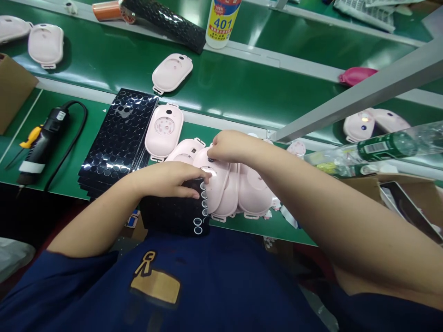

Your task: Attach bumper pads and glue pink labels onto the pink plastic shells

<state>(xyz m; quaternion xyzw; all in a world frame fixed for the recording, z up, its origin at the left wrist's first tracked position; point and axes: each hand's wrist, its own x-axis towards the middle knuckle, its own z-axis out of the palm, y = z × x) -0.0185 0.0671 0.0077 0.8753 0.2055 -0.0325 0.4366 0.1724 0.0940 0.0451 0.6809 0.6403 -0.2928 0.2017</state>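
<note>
My left hand (169, 179) is closed on a black sheet of round adhesive pads (176, 213), held against my body at the table's near edge. My right hand (226, 145) pinches its fingertips down on the top pink plastic shell (212, 177) of an overlapping row of pink shells (254, 191). What the fingertips hold, if anything, is too small to see. Another pink shell (163, 132) with a round disc lies just left of the row, beside a stack of black pad sheets (119, 138).
A green conveyor belt (242, 87) carries more pink shells (172, 72), a 401 glue bottle (221, 20) and a black pad roll (166, 20). A yellow-black corded tool (39, 145) lies left. A metal bar (360, 92), a plastic bottle (384, 147) and cardboard boxes (404, 198) are right.
</note>
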